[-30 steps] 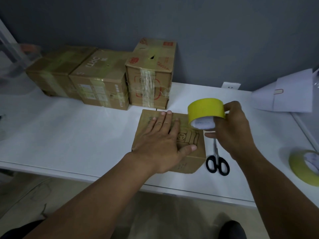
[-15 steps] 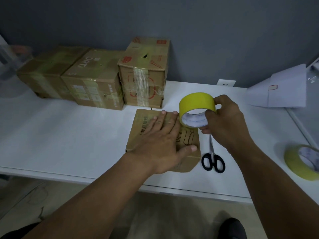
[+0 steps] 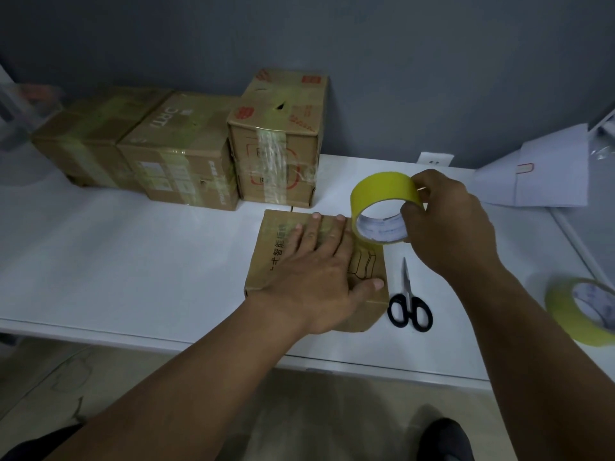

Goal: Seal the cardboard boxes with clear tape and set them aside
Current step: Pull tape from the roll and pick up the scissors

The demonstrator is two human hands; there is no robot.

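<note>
The table (image 3: pixel 133 261) carries everything, and the box (image 3: pixel 266 247) near its front edge serves as the landmark. Behind the box stand three taped boxes (image 3: pixel 186 161) in a row against the wall. The left hand (image 3: pixel 319 271) lies flat on top of the box, fingers straight and slightly spread, thumb out toward the right edge. The right hand (image 3: pixel 446 224) grips the roll (image 3: pixel 382 207), fingers curled round its rim and through the core, just above the box's far right corner. Scissors (image 3: pixel 409 304) lie just right of the box. To do this well, I judge the left palm should pin the flaps while the roll draws tape straight along the seam.
</note>
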